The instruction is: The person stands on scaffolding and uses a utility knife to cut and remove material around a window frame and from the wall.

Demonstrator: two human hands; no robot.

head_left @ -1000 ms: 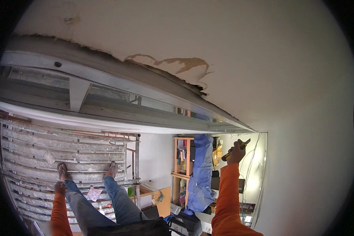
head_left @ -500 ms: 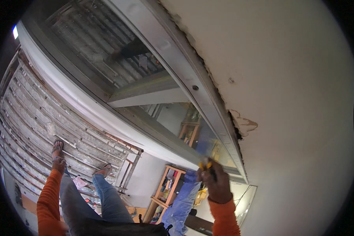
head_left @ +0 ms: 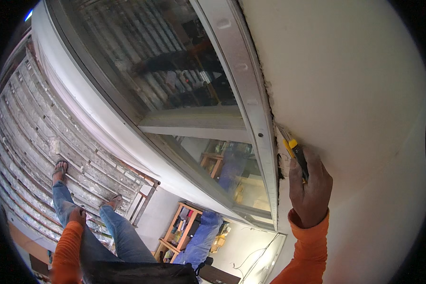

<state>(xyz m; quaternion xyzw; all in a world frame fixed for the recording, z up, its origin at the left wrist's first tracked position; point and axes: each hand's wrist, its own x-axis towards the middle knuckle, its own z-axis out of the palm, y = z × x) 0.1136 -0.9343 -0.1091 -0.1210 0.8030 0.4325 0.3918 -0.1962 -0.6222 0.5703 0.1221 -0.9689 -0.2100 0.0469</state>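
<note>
My right hand (head_left: 311, 189) grips a yellow and black utility knife (head_left: 298, 155). Its blade points up and left, at the ragged plaster edge where the cream wall (head_left: 355, 94) meets the metal window frame (head_left: 253, 102). A dark gap with broken plaster runs beside the frame, just left of my fingers. Low on the left, my left hand (head_left: 78, 216) hangs by my thigh with its fingers curled in; whatever they hold, if anything, is too small to make out.
I stand in sandals on a paint-spattered slatted scaffold platform (head_left: 87, 168), well above the room. Glass panes (head_left: 175, 61) reflect the slats. Below are a wooden shelf unit (head_left: 183, 227), a blue plastic sheet (head_left: 201, 239) and loose cables (head_left: 258, 255).
My right hand has moved up and right with the utility knife, from low by the frame to the wall's broken edge. My view has shifted, and my left hand appears slightly lower.
</note>
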